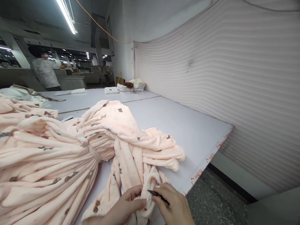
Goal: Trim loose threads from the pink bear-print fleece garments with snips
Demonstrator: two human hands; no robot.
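A pale pink plush garment (131,143) with small brown bow prints lies bunched on the table, gathered tightly at its waist. My left hand (128,203) pinches the edge of a gathered cuff (150,193) near the table's front. My right hand (172,203) is closed around a small dark pointed tool (158,196), perhaps thread snips. The tool's tip points left and touches or nearly touches the cuff, just beside my left fingers. Part of the tool is hidden inside my right hand.
The white tabletop (199,134) ends at a taped right edge above a speckled floor (220,193). Folded cloth stacks (138,85) stand at the back. A striped sheet (211,78) covers the right wall. Another person (47,73) stands at the far left.
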